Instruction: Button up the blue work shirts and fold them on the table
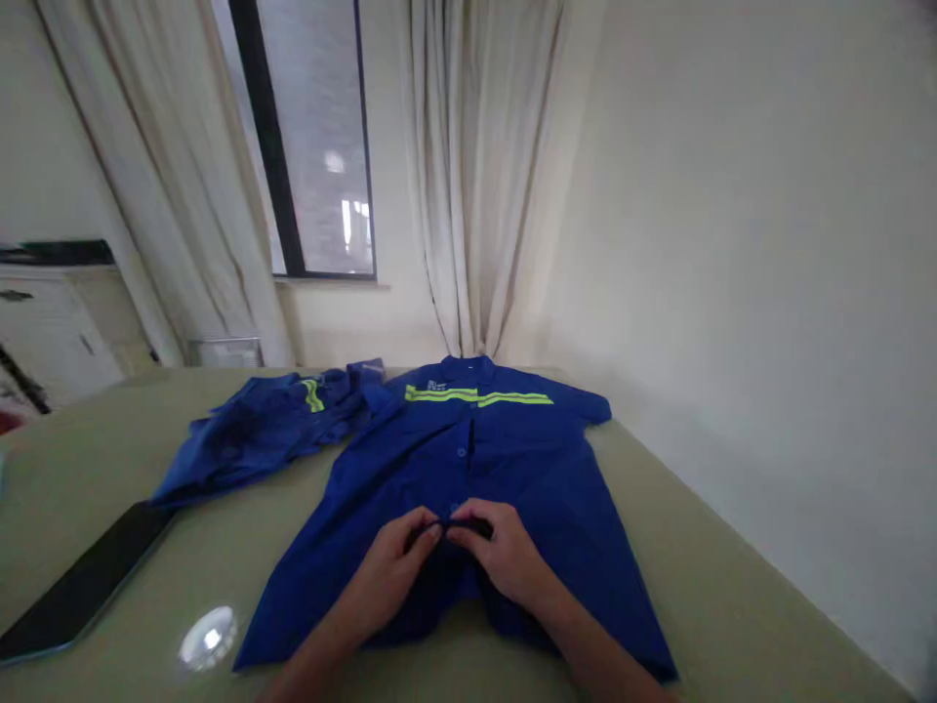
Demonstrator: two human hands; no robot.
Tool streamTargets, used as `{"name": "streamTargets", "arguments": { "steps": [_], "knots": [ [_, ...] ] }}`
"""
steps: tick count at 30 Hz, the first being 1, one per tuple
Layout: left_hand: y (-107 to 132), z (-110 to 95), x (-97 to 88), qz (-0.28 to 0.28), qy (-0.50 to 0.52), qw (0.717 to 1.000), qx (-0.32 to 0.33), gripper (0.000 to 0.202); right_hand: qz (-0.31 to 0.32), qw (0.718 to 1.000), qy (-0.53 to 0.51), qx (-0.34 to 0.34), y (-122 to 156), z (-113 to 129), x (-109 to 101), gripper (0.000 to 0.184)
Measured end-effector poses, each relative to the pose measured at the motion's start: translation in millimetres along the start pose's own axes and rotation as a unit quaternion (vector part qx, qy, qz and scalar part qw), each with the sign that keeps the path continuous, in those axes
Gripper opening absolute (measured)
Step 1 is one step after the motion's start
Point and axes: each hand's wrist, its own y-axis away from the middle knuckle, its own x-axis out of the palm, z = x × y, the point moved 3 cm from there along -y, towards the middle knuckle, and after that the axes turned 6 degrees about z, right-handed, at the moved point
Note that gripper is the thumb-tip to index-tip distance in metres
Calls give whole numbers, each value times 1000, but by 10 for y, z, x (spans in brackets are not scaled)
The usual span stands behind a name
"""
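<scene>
Pale room here: white cabinet [55, 322] far left, then a cream curtain [176, 176], a window [314, 137], another curtain and a bare wall [732, 244]. Down on the tabletop [212, 557], from the left: a flat black slab [84, 581], its far end at the edge of a crumpled blue garment [270, 430] with a yellow-green stripe. Next to that, the blue shirt [425, 464] lies spread out, collar away, striped across the chest. And in at its lower front, the left hand [391, 561], grip pinched on the cloth; right beside it, the right hand [505, 552], thumb and fingers clamped on the shirt's front too, fingertips nearly meeting below a button.
</scene>
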Motion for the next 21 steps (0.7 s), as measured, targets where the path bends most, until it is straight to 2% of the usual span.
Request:
{"name": "streamTargets", "arguments": {
  "steps": [5, 11, 15, 21],
  "knots": [
    [-8, 56, 12, 4, 3, 1000, -22, 39, -1, 1000, -22, 9, 16, -48, 0, 5],
    [-237, 178, 143, 33, 62, 997, -23, 38, 8, 999, -50, -9, -68, -320, -194, 5],
    [-313, 209, 196, 12, 52, 998, -28, 40, 8, 999, -44, 3, -122, -442, -280, 13],
    [-278, 161, 249, 5, 42, 999, -27, 38, 94, 994, -23, 40, -86, -390, -340, 16]
  ]
}}
